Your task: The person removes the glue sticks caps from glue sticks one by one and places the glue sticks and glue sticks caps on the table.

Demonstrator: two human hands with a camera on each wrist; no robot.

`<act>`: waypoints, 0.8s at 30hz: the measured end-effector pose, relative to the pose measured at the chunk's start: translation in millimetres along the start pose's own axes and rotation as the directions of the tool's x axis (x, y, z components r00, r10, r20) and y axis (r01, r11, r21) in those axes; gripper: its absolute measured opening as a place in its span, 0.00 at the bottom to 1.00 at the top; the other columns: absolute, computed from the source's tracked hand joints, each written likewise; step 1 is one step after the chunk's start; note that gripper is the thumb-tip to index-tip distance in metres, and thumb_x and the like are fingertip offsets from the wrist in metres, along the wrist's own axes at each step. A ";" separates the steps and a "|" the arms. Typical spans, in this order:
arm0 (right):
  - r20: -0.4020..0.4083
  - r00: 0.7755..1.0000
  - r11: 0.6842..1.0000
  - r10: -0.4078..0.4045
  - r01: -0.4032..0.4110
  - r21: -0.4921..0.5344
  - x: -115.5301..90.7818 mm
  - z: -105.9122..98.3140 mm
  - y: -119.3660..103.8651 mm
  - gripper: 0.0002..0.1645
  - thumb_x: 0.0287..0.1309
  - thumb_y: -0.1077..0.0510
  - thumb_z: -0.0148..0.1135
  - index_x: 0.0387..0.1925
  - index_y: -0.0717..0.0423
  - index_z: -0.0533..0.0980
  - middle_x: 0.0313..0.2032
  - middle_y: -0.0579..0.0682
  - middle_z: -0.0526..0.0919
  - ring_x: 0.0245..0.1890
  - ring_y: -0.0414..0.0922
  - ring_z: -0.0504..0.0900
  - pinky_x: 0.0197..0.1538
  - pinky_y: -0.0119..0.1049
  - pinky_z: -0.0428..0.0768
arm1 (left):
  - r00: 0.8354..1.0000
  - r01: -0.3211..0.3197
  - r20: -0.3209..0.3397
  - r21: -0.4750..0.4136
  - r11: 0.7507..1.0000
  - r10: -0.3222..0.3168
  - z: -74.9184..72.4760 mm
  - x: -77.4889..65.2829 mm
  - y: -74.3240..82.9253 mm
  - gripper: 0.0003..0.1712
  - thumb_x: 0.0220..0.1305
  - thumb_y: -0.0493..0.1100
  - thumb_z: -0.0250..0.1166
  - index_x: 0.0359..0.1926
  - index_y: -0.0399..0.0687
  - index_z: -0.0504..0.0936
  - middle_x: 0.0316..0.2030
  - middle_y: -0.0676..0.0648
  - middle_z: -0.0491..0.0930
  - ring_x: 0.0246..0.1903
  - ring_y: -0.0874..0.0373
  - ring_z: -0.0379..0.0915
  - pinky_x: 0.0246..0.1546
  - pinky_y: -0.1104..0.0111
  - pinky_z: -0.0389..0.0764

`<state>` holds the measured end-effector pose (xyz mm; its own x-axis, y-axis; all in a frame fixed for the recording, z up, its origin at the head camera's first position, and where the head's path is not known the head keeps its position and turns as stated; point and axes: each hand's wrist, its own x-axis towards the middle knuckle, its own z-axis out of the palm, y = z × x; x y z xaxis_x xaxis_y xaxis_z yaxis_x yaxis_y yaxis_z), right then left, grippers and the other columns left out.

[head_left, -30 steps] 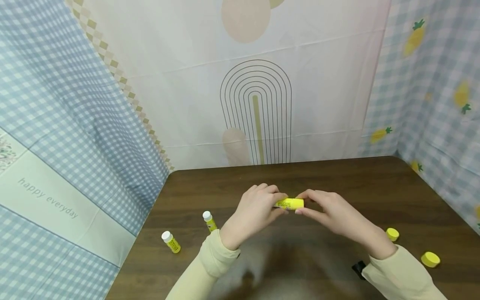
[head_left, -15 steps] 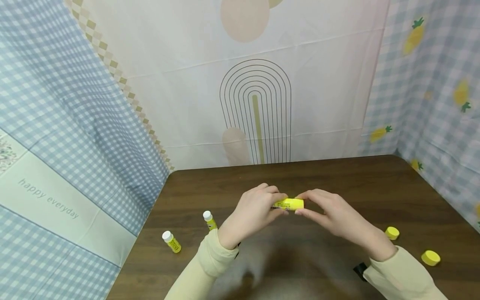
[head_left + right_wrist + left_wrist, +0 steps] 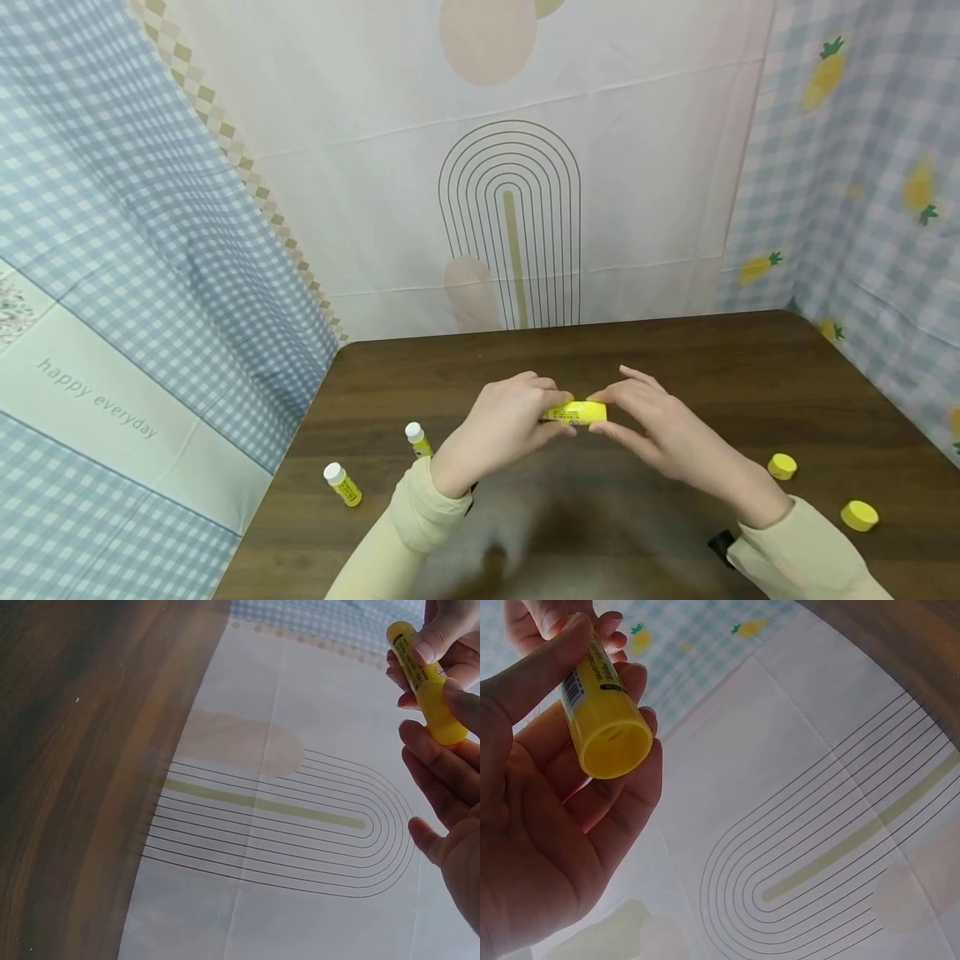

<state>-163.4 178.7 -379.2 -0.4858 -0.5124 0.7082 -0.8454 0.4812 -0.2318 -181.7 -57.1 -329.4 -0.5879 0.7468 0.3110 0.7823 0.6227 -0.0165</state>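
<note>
In the head view, my left hand grips the tube of a yellow glue stick above the middle of the table. The left wrist view shows that glue stick's hollow end, with the thumb on top and fingers curled underneath. Its other end points at my right hand, whose thumb and fingertip pinch it. In the right wrist view, a plain yellow cap lies between that thumb and finger; the remaining fingers are spread away from it.
Two yellow glue sticks with white tops are at the left of the brown table: one glue stick nearer the edge, another glue stick partly behind the left forearm. Two yellow caps, a farther cap and a nearer cap, lie at the right.
A finger of my right hand has lifted up from the others, while thumb and fingertip stay at the cap end. The left hand and the glue stick have barely moved.
</note>
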 end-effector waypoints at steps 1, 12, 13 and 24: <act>-0.001 1.000 1.000 -0.001 0.001 -0.001 -0.4 0.0 -0.1 0.15 0.69 0.47 0.63 0.47 0.52 0.81 0.44 0.40 0.84 0.52 0.46 0.82 0.72 0.40 0.61 | 1.000 -0.005 0.000 -0.006 1.000 0.005 -0.6 -0.1 -0.6 0.19 0.57 0.56 0.76 0.47 0.55 0.89 0.34 0.60 0.81 0.35 0.64 0.73 0.27 0.75 0.73; 0.117 0.979 0.985 0.166 -0.159 -0.068 2.3 -5.1 -8.0 0.16 0.56 0.55 0.75 0.45 0.46 0.79 0.40 0.35 0.80 0.37 0.32 0.78 0.40 0.31 0.79 | 0.998 -0.040 -0.046 0.128 0.991 0.046 4.3 -2.2 4.5 0.15 0.54 0.55 0.78 0.41 0.57 0.89 0.31 0.60 0.82 0.32 0.63 0.73 0.27 0.75 0.76; 0.141 0.970 0.979 0.198 -0.187 -0.084 4.0 -5.5 -10.1 0.16 0.56 0.54 0.75 0.44 0.46 0.79 0.39 0.35 0.80 0.36 0.31 0.77 0.37 0.33 0.79 | 0.997 -0.042 -0.058 0.160 0.986 0.052 5.6 -2.4 5.4 0.15 0.54 0.55 0.78 0.40 0.57 0.89 0.31 0.60 0.82 0.31 0.63 0.73 0.28 0.75 0.76; 0.229 0.928 0.931 0.294 -0.224 -0.287 24.9 -7.0 -27.0 0.15 0.49 0.56 0.80 0.32 0.49 0.79 0.28 0.36 0.75 0.23 0.33 0.69 0.26 0.32 0.71 | 0.990 -0.040 -0.110 0.357 0.933 0.085 10.1 -0.7 15.8 0.15 0.50 0.57 0.80 0.35 0.58 0.88 0.28 0.61 0.81 0.29 0.63 0.73 0.27 0.75 0.72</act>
<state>-151.0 157.9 -350.6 -0.7499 -0.4971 0.4364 -0.6150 0.7670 -0.1830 -171.1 -45.4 -339.5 -0.4932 0.7668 0.4109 0.6805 0.6343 -0.3668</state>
